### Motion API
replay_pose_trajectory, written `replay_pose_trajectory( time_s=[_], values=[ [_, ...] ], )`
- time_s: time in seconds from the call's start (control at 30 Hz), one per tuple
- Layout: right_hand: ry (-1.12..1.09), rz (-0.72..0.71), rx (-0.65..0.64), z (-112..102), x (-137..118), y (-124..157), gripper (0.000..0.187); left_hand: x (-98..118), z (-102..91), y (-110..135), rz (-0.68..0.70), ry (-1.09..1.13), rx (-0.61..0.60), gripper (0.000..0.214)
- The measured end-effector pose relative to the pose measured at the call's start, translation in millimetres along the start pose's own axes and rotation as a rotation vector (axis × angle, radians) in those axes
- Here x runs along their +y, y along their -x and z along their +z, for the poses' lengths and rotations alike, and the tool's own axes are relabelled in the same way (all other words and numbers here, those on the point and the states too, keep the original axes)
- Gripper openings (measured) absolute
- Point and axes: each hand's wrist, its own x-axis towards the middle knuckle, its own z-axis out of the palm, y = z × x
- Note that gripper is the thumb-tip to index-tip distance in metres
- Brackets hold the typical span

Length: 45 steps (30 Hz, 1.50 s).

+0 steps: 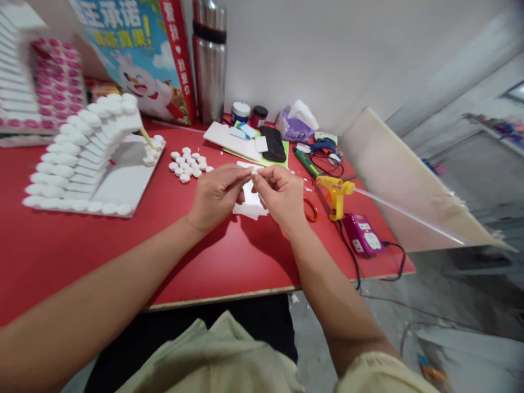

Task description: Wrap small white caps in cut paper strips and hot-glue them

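Over the middle of the red table, my left hand (219, 194) and my right hand (282, 194) meet at the fingertips. Both pinch a small white piece (255, 170), mostly covered by the fingers; its exact kind does not show. Beneath them lie white sheets (252, 203), partly hidden. Just left of my left hand is a cluster of small white rounded pieces (186, 164). Farther left stands a white model with a curved staircase (88, 158), edged with similar white pieces. Orange-handled scissors (311, 209), partly hidden, lie beside my right hand.
A yellow glue gun (334, 188) with a long clear stick stands on the right, near a purple power box (363, 234) and its cables. Behind are a steel flask (209, 71), a colourful box (139, 60), paint jars (240, 112) and a tissue pack (295, 128).
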Motion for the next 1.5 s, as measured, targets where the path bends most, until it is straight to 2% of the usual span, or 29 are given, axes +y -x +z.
replay_pose_trajectory(
  time_s=[0.1,0.17,0.33,0.57,0.77,0.87,1.07,1.2,1.37,1.5],
  values=[
    [0.011,0.007,-0.069,-5.3,-4.5,0.1,0.027,3.8,-5.5,-6.0,-0.305,0.227,-0.071,0.020],
    [0.006,-0.003,-0.113,-8.5,-6.5,0.3,0.028,4.0,-9.4,-9.9,-0.364,0.311,-0.111,0.026],
    [-0.036,-0.030,-0.165,-11.6,-5.8,-0.1,0.027,4.0,-13.4,-13.8,-0.282,0.291,-0.183,0.023],
    [-0.138,0.106,-0.121,-7.0,-10.2,-1.2,0.035,2.6,-10.4,-9.4,-0.118,0.094,-0.138,0.017],
    [-0.017,0.035,-0.060,-0.6,-7.7,2.0,0.039,6.2,-7.8,-7.0,-0.038,-0.093,-0.101,0.023],
    [-0.040,0.022,-0.061,1.9,-7.7,3.0,0.040,5.9,-7.7,-7.1,0.011,-0.168,-0.101,0.025],
    [-0.073,0.076,-0.056,5.4,-11.4,4.6,0.044,0.6,-7.5,-6.2,0.071,-0.293,-0.133,0.025],
    [-0.094,0.098,-0.038,8.8,-9.8,5.0,0.040,2.8,-5.8,-4.4,0.093,-0.373,-0.128,0.026],
    [-0.151,0.141,-0.033,9.2,-6.0,2.1,0.033,4.9,-3.0,-3.7,0.099,-0.339,-0.132,0.025],
    [-0.132,0.172,-0.055,4.4,-4.7,-0.5,0.033,0.9,-6.6,-7.6,0.000,-0.128,-0.202,0.025]
  ],
)
